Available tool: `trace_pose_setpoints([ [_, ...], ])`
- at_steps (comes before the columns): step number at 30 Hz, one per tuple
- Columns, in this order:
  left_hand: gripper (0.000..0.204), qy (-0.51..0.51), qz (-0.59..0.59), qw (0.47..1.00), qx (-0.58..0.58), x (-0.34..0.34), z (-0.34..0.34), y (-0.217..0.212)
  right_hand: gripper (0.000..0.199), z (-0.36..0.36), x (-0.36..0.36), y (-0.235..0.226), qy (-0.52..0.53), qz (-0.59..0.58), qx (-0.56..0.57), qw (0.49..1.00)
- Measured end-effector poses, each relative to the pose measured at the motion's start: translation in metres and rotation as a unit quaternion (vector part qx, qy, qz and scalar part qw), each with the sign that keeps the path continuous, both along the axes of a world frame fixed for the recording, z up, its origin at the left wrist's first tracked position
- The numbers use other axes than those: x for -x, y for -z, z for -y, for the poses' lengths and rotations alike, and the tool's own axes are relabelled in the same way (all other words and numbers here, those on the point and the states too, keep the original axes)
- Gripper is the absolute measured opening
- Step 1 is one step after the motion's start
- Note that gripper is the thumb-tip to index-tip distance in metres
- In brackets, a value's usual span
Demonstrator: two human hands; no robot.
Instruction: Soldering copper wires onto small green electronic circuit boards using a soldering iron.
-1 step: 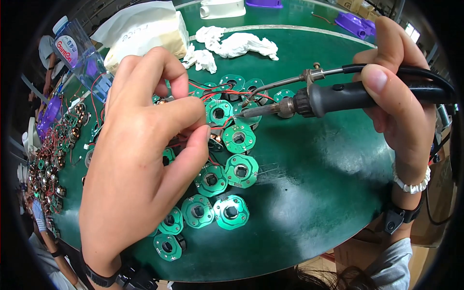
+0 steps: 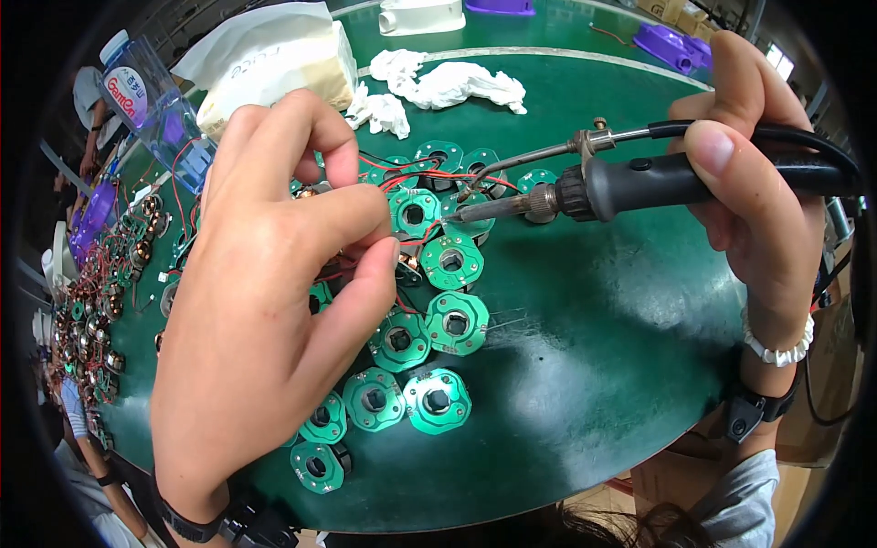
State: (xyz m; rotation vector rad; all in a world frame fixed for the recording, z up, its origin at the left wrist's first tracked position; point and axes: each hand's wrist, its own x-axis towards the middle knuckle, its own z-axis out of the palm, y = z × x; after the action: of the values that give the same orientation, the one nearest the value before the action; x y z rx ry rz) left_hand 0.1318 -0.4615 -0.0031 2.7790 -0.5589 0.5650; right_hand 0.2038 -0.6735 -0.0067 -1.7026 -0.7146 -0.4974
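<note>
My right hand (image 2: 763,187) is wrapped round the black handle of a soldering iron (image 2: 639,189), which lies almost level with its tip toward the left. A thin metal guide tube (image 2: 534,155) is clamped above it and bends down close to the tip. The tip meets the end of a red wire (image 2: 424,238) at the edge of a round green circuit board (image 2: 415,213) with a dark central hub. My left hand (image 2: 274,265) pinches that wire between thumb and forefinger; the hand hides part of the boards beneath. Several more such boards (image 2: 458,322) sit below and around.
Crumpled white tissues (image 2: 466,85) and a tissue pack (image 2: 274,68) lie at the back, beside a clear plastic bottle (image 2: 169,119). A heap of small motors with wires (image 2: 87,333) fills the left side. Purple housings (image 2: 671,47) stand far right. The green table (image 2: 585,402) has a curved near edge.
</note>
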Motion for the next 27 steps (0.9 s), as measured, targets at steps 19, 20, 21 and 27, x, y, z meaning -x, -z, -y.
trace_pose_setpoints([
  [19,0.008,0.018,0.009,1.0,0.017,-0.001,0.001,0.0,0.063,-0.011,-0.006,0.003,0.029,0.03,-0.019,0.999],
  [20,0.008,0.02,0.006,1.0,0.02,-0.001,0.002,0.001,0.063,-0.005,-0.005,0.002,0.031,0.03,-0.018,0.999],
  [21,0.008,0.022,0.004,1.0,0.022,-0.001,0.002,0.002,0.063,0.004,-0.003,0.002,0.022,0.012,0.018,1.0],
  [27,0.007,-0.058,-0.031,0.998,0.02,0.005,0.034,-0.014,0.062,-0.003,0.002,0.003,-0.006,0.042,-0.005,0.999],
])
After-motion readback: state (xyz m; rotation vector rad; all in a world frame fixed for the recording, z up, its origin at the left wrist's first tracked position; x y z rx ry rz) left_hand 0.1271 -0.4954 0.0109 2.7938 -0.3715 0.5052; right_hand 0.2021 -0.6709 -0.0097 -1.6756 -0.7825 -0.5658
